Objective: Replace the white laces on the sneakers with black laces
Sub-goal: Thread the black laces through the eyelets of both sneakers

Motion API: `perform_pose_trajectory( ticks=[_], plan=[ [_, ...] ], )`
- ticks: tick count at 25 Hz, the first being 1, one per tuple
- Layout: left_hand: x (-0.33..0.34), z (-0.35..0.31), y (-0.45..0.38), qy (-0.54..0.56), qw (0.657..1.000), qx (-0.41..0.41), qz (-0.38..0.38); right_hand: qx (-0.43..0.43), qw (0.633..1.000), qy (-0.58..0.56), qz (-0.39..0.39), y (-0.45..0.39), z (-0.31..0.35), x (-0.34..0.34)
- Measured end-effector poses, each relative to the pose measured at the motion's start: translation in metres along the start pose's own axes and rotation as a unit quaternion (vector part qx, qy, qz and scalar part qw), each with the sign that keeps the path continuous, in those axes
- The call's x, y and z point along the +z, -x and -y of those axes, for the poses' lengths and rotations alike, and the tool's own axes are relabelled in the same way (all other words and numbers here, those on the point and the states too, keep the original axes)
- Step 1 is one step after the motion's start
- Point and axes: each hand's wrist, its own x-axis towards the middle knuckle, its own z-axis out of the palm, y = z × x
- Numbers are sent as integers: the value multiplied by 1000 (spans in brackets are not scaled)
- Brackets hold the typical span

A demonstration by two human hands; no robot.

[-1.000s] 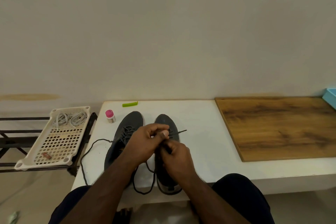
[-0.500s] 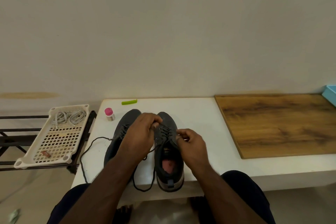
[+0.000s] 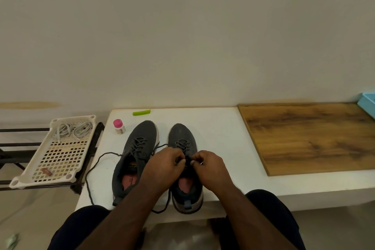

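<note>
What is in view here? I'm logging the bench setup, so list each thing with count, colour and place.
sneakers: 2, dark grey, side by side on white table
black laces: 2, in the sneakers, ends trailing
white laces: bundled, in white tray, left
bottle: 1, pink cap, by left sneaker
clip: 1, green, table's far edge
board: 1, wooden, right
left hand, right hand: pinching lace at right sneaker
</note>
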Motion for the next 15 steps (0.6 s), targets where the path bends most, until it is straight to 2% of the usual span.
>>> perform_pose_trajectory(
  ticks=[5, 15],
  plan=[
    [11, -1, 2, -14, 1000, -10, -19, 49, 995, -83, 19, -6, -8, 0],
    [22, 1, 1, 12, 1000, -15, -23, 62, 987, -147, 30, -7, -12, 1]
  ],
)
